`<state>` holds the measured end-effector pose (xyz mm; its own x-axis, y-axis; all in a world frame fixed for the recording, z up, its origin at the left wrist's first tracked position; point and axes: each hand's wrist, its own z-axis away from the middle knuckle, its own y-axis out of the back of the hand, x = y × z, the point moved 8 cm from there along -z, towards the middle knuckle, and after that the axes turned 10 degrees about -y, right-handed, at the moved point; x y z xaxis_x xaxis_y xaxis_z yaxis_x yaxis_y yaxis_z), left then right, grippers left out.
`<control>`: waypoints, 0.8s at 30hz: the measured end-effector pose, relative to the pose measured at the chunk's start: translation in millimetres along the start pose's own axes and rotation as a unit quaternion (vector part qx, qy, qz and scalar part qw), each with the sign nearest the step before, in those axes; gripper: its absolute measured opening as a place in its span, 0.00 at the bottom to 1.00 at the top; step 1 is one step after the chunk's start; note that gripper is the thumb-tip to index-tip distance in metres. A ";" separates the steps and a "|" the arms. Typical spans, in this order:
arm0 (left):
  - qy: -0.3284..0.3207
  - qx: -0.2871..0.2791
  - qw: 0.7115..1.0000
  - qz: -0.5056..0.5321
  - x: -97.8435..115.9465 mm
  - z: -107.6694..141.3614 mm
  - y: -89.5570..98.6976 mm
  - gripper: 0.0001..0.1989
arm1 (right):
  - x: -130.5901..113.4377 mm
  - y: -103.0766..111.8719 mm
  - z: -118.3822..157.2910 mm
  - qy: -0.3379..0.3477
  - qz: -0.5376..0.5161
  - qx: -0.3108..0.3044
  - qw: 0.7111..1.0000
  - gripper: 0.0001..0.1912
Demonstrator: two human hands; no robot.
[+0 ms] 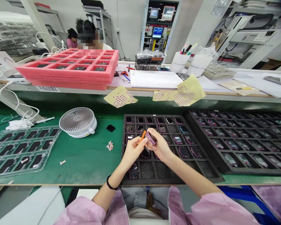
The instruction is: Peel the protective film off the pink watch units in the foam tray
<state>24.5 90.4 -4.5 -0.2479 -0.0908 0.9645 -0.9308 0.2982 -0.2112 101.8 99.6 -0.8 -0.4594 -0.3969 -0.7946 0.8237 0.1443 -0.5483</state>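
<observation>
Over a black foam tray (146,170) of watch-like devices, both hands meet near the middle of the view. My left hand (133,151) pinches a thin orange stick (142,136), its upper end angled up beside the device. Held on edge in my right hand (161,147) is a purple watch case (151,139), its face turned away and partly hidden by the fingers. The stick and the case are very close; whether they touch I cannot tell. Dark-screened devices fill several tray compartments around the hands.
Left of the tray are a round grey fan (78,122), a black piece (110,128), small labels (110,146) and a clear plastic tray (47,150). A second foam tray (255,171) lies right. The shelf (84,93) holds pink foam (67,79). Two people sit beyond.
</observation>
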 end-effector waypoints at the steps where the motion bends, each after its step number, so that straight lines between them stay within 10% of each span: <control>1: -0.009 0.008 1.000 -0.006 0.6 -1.0 1.0 0.24 | 3.6 1.2 1.0 0.000 0.016 0.009 1.000 0.13; 12: 0.023 0.033 0.992 -0.116 -8.0 12.3 48.7 0.22 | -37.8 68.6 -10.5 0.124 0.192 0.111 0.967 0.14; 20: 0.015 0.022 0.988 -0.150 -20.9 6.4 50.7 0.22 | 33.3 19.2 -26.1 -0.087 0.160 -0.095 0.979 0.20; 24: 0.004 0.023 0.987 -0.157 -16.1 11.4 55.8 0.20 | 21.0 27.6 -29.8 -0.047 0.165 -0.064 0.983 0.20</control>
<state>-26.5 97.6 -33.6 0.0572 -0.1651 0.9846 -0.9725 0.2136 0.0924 105.0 122.3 -40.5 -0.1362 -0.3903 -0.9105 0.8714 0.3900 -0.2975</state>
